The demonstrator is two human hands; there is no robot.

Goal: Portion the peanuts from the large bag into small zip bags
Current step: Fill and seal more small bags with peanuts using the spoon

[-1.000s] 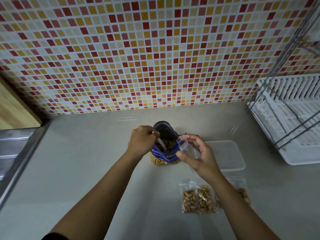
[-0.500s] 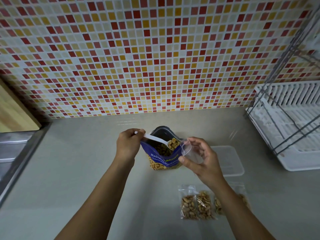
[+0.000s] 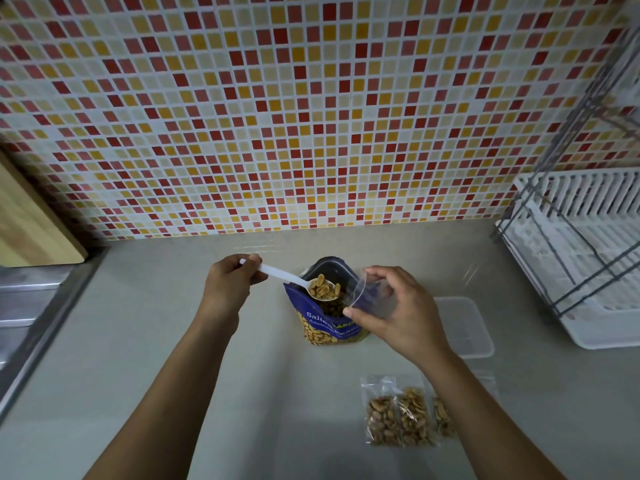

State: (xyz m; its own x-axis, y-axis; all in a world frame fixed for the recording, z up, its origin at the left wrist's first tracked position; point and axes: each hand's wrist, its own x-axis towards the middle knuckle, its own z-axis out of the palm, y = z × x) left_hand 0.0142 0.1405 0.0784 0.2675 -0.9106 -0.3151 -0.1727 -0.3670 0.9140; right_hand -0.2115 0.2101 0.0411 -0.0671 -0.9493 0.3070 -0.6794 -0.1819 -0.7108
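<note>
A blue large peanut bag [image 3: 327, 322] stands open on the grey counter [image 3: 138, 341]. My left hand [image 3: 230, 287] grips the handle of a white plastic spoon [image 3: 280, 274]. The spoon's bowl, heaped with peanuts [image 3: 323, 289], hovers over the bag's mouth. My right hand [image 3: 398, 311] pinches an empty small zip bag [image 3: 367, 292] and keeps its mouth open just right of the spoon. Filled small zip bags [image 3: 398, 415] lie flat on the counter nearer me, partly hidden by my right forearm.
A clear plastic box [image 3: 464, 327] sits right of the peanut bag. A white dish rack [image 3: 581, 258] with a grey wire frame fills the right side. A steel sink edge [image 3: 31, 306] and a wooden board [image 3: 31, 223] are at the left. A mosaic tile wall stands behind.
My left hand has lifted the spoon out of the large bag with a load of peanuts and carried it toward the open small bag. My right hand has kept that small bag beside the large bag.
</note>
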